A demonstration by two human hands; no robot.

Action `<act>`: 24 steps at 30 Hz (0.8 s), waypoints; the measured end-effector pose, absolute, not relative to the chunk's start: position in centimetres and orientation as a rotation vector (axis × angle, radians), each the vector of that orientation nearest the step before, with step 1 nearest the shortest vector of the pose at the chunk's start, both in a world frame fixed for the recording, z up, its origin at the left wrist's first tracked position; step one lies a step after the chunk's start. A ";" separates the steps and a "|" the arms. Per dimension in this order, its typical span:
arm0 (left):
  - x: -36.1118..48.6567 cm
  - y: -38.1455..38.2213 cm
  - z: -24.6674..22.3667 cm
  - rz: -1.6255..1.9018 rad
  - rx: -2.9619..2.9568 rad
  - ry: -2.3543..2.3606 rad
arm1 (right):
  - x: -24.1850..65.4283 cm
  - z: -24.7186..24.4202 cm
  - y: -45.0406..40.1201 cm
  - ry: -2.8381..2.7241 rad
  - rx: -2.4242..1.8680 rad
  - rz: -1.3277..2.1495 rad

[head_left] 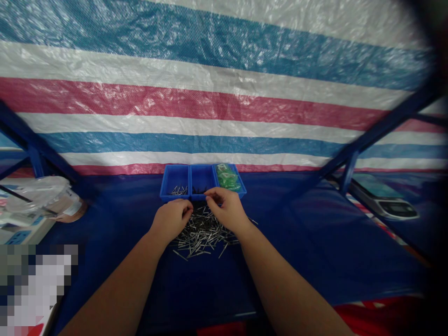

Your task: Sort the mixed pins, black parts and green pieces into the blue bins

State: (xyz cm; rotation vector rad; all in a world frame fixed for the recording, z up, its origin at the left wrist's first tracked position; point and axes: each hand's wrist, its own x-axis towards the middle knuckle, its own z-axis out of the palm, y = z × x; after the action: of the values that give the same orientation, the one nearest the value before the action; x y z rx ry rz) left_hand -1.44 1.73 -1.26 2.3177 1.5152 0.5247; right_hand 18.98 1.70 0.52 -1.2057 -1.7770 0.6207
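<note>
A loose pile of thin metal pins, silver and dark, [201, 235] lies on the blue table [290, 242]. My left hand [173, 217] is at the pile's left side, its fingers curled together; what they hold, if anything, is hidden. At the pile's upper right, my right hand [226, 207] has thumb and forefinger bent toward each other near the middle bin's front edge, and anything between them is too small to make out. Behind the hands are three joined blue bins [168, 179]: silver pins [179, 190] in the left, dark pieces [199, 190] in the middle, green plastic packets [227, 178] in the right.
A clear plastic cup with brown drink [72, 207] and a white-and-blue power strip [26, 235] stand at the left. A digital scale [392, 203] sits at the right beyond a blue frame bar [350, 172]. Striped plastic sheeting [217, 102] hangs behind the table.
</note>
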 end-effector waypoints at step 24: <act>-1.0 1.6 -0.9 0.890 1.993 1.314 | 19.1 -1.0 2.7 -1.502 -1.178 0.914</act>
State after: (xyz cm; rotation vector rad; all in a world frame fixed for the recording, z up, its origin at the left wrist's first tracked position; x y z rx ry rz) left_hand -1.04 1.57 -0.88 1.9928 1.3139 0.8903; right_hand 19.07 2.71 -1.04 -1.1785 -1.5016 0.9137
